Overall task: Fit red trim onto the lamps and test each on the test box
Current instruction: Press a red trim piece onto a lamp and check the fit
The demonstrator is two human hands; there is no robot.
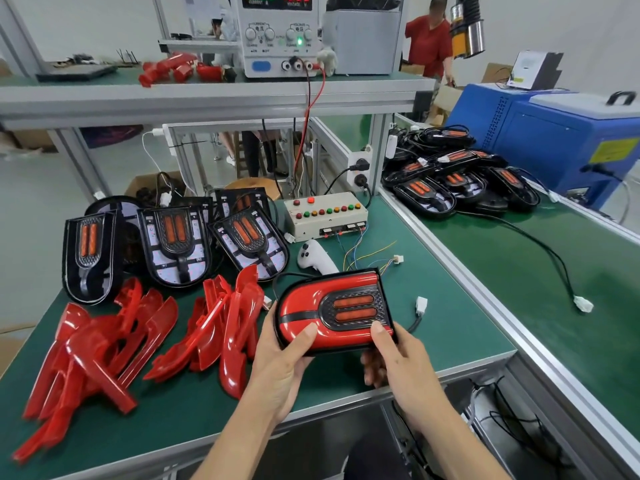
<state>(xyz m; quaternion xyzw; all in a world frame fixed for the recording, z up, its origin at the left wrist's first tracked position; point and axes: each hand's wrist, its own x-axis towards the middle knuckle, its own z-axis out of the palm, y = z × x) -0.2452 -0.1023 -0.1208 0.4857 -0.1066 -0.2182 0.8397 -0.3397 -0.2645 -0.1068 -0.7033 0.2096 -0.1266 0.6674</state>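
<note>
Pressing red trim point(304, 308) onto a lamp point(334, 311) appeared to be the step in hand. The lamp was held above the front edge of the table point(450, 327), with the trim already lying over its face. The left hand point(280, 362) gripped the lamp's left end, thumb curled over the trim and fingers hidden beneath. The right hand point(398, 355) gripped the near right corner, thumb on the trim's edge and fingers curled under the housing. Whether the trim was fully seated could not be told.

The next move, by judgement, called for checking the fit around the rim, then joining the lamp's plug point(421, 305), which lay on the table just right of the lamp, to the loose connector point(398, 259) wired to the test box point(325, 214).

Surroundings, from left to right:
- Loose trims point(100, 344) were piled at the front left corner, with a second pile point(221, 327) just left of the held lamp.
- Untrimmed lamps point(176, 244) stood in a row toward the back left.
- A white controller point(313, 259) lay between the test box and the held lamp.
- The test box sat at the back edge, its coloured leads trailing forward.
- A power supply point(277, 32) stood on the upper shelf, its red and black leads hanging down behind the test box.
- More lamps point(460, 181) were heaped on the adjoining bench to the right, their cables trailing.

The controller and the tangled leads lay in the path to the connector and could snag the lamp's cable.
</note>
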